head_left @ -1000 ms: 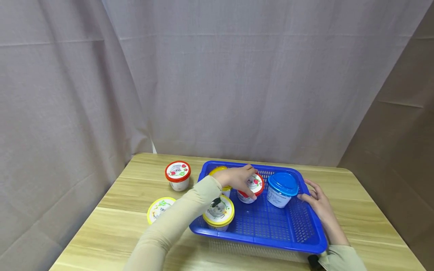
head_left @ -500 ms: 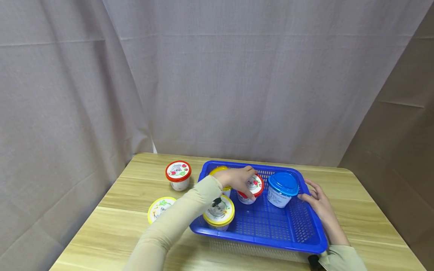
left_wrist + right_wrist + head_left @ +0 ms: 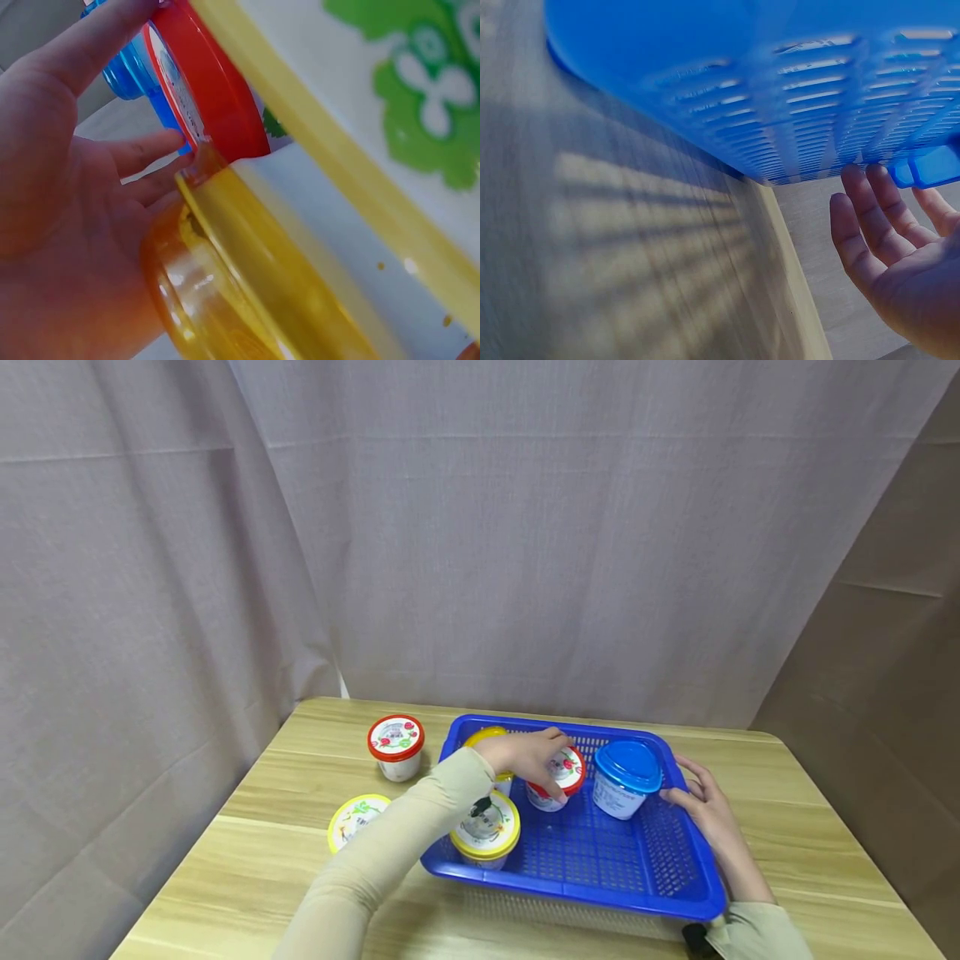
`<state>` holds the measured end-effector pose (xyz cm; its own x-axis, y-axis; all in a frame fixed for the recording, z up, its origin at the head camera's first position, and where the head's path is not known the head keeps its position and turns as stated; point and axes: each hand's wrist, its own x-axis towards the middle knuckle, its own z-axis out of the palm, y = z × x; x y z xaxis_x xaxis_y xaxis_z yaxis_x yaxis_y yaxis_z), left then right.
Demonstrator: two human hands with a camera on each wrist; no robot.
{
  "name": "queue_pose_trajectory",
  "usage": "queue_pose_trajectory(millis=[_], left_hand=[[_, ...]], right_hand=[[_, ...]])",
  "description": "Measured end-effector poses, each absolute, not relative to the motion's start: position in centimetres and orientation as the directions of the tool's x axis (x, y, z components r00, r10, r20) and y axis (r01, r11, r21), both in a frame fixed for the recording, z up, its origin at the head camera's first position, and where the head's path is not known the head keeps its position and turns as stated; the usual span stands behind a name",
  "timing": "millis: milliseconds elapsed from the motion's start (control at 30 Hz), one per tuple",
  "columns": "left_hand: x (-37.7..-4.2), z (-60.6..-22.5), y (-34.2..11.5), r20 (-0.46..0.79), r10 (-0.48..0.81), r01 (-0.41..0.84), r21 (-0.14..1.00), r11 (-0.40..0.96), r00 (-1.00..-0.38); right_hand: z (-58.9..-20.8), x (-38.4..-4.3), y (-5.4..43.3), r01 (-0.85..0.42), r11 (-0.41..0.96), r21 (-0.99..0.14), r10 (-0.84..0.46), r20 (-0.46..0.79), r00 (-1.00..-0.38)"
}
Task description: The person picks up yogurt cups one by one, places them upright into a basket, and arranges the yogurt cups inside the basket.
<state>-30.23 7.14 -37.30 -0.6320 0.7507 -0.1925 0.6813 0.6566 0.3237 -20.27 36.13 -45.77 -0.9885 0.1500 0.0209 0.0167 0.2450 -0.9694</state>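
My left hand (image 3: 528, 757) reaches into the blue plastic basket (image 3: 592, 864) and holds a red-lidded cup (image 3: 567, 768) with strawberry print by its lid. In the left wrist view the fingers lie along the red lid (image 3: 225, 90), with a cup's clear yellow lid (image 3: 232, 262) close under the palm. My right hand (image 3: 708, 810) holds the basket's right rim, thumb on top and fingers against the outer wall. Just inside that rim stands a cup with a blue lid (image 3: 628, 768). Another yellow-lidded cup (image 3: 495, 835) sits at the basket's front left, partly behind my left wrist.
On the wooden table (image 3: 795, 827), left of the basket, stand a red-lidded cup (image 3: 396, 739) and a yellow-lidded cup (image 3: 352, 821), the latter partly covered by my left sleeve. A grey curtain (image 3: 525, 568) hangs behind the table.
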Motion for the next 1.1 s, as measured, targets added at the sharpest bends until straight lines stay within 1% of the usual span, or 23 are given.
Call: queue_pose_trajectory(millis=[133, 400, 667, 900, 1100], left_hand=[[-30.19, -37.28, 7.10, -0.194, 0.750, 0.670, 0.349, 0.655, -0.632], [-30.12, -37.27, 7.02, -0.207, 0.746, 0.661, 0.356, 0.660, -0.633], [-30.26, -37.20, 7.07, -0.190, 0.768, 0.693, 0.338, 0.637, -0.612], [-30.42, -37.00, 6.87, -0.187, 0.770, 0.690, 0.351, 0.633, -0.610], [-30.40, -36.33, 6.59, -0.170, 0.780, 0.710, 0.332, 0.620, -0.602]], right_hand=[[-45.81, -20.27, 36.05, 0.020, 0.248, -0.969, 0.152, 0.019, -0.988], [-45.63, -20.18, 35.86, 0.020, 0.242, -0.970, 0.149, 0.017, -0.989], [-45.71, -20.19, 36.02, 0.019, 0.244, -0.970, 0.155, 0.019, -0.988], [-45.83, -20.30, 36.10, 0.030, 0.248, -0.968, 0.155, 0.009, -0.988], [-45.89, -20.36, 36.13, 0.028, 0.249, -0.968, 0.156, 0.012, -0.988]])
